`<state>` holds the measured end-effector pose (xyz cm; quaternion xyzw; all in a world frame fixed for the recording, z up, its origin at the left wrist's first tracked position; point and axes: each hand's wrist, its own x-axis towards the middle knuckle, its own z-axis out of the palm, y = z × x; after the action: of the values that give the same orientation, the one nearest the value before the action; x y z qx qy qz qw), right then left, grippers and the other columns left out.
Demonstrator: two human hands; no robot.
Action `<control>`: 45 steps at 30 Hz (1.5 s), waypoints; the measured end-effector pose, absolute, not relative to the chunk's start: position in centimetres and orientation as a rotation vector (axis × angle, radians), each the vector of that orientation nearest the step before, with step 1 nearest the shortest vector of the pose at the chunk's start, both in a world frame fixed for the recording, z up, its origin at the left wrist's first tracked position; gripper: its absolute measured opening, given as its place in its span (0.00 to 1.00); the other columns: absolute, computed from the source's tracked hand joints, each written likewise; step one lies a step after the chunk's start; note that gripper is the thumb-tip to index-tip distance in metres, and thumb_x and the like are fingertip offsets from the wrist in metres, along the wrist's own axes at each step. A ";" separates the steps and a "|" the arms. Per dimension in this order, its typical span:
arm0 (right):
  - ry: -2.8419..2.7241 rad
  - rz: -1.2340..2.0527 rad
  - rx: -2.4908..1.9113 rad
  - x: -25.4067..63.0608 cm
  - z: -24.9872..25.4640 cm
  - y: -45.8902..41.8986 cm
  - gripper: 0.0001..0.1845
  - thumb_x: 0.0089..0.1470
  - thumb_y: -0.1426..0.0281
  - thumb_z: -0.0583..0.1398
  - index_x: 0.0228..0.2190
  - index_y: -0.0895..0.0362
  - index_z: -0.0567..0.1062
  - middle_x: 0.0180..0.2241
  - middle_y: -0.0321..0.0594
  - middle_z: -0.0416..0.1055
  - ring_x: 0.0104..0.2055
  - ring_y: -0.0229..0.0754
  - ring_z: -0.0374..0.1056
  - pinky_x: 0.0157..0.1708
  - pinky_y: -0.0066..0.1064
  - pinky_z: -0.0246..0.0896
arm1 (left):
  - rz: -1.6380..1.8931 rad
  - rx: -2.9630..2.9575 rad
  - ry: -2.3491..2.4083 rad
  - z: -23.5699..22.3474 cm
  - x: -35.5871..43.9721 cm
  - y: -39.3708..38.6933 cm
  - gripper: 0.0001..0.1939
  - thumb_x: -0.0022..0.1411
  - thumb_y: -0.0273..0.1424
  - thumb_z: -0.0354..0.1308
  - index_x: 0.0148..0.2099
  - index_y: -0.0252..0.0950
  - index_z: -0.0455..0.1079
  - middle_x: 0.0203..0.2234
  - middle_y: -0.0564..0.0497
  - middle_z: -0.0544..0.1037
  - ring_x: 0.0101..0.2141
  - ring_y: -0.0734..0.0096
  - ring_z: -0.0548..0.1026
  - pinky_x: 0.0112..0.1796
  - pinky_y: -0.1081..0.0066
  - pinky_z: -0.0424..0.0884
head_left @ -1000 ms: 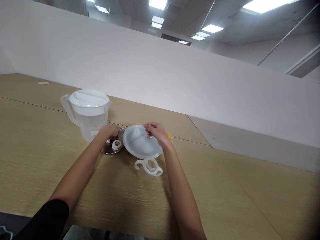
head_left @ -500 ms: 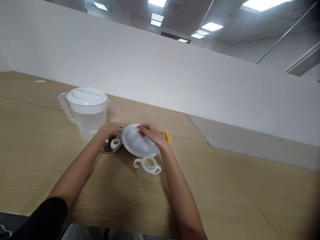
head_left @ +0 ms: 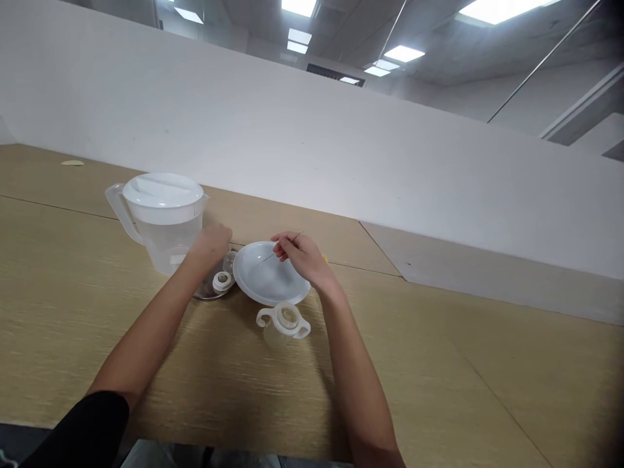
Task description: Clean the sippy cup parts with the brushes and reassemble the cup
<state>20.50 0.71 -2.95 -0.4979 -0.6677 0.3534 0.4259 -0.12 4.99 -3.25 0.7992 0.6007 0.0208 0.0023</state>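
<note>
My right hand (head_left: pixel 303 258) is closed in a pinch on a thin straight rod (head_left: pixel 268 257), too fine to name more exactly. The rod slants down to the left over a white bowl (head_left: pixel 266 296). My left hand (head_left: pixel 212 242), slightly blurred, is curled above a round metal tray (head_left: pixel 207 294); whatever its fingers hold is hidden. On the tray sit a white ring-shaped bottle part (head_left: pixel 222 281) and a clear dome-shaped piece (head_left: pixel 229 261). In front of the bowl stands a lidless baby bottle (head_left: pixel 277 333) with two white handles.
A lidded translucent pitcher (head_left: pixel 168 227) stands just left of my left hand. Behind my right wrist a bit of a yellow thing (head_left: pixel 325 258) shows. A flat pale piece (head_left: pixel 73 163) lies at the far left, and a white wall (head_left: pixel 292 149) bounds the wooden table (head_left: pixel 439 364).
My left hand has lifted a little off the tray. My right hand has shifted slightly right, turning the rod, and now hides most of the yellow thing. The view has shifted slightly.
</note>
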 end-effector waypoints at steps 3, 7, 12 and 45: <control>-1.539 0.797 -1.108 20.9 -1.6 -0.6 0.18 0.61 0.59 0.50 0.35 0.59 0.72 0.25 0.36 0.70 0.25 0.33 0.65 0.27 0.26 0.62 | 0.127 2.580 1.923 -1.1 0.2 3.8 0.17 0.56 0.19 0.50 0.46 0.28 0.73 0.42 0.38 0.76 0.43 0.57 0.74 0.42 0.67 0.69; -1.309 0.441 -0.961 20.7 0.5 -3.3 0.29 0.61 0.48 0.41 0.23 0.55 0.64 0.20 0.35 0.65 0.21 0.33 0.62 0.21 0.25 0.56 | 0.565 2.713 1.534 0.0 1.6 3.0 0.15 0.59 0.24 0.47 0.41 0.33 0.75 0.40 0.45 0.76 0.39 0.65 0.73 0.41 0.71 0.68; -1.060 -0.072 -0.661 19.6 1.1 -5.5 0.29 0.63 0.50 0.40 0.16 0.53 0.51 0.13 0.29 0.47 0.14 0.32 0.55 0.15 0.25 0.46 | 0.896 2.555 0.947 -0.6 3.6 2.4 0.13 0.62 0.30 0.48 0.38 0.33 0.74 0.34 0.50 0.78 0.34 0.71 0.73 0.35 0.74 0.67; -1.199 -0.200 -0.401 19.0 0.4 -6.0 0.28 0.66 0.59 0.45 0.15 0.55 0.54 0.12 0.28 0.46 0.14 0.31 0.55 0.15 0.26 0.45 | 1.059 2.401 0.822 -0.5 4.5 1.5 0.15 0.63 0.33 0.48 0.34 0.34 0.74 0.31 0.50 0.77 0.31 0.72 0.73 0.31 0.75 0.67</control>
<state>18.98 -6.01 0.44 -0.1871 -0.5593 -0.0934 0.8022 4.50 1.46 -0.47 0.8564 0.2932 0.3777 0.1948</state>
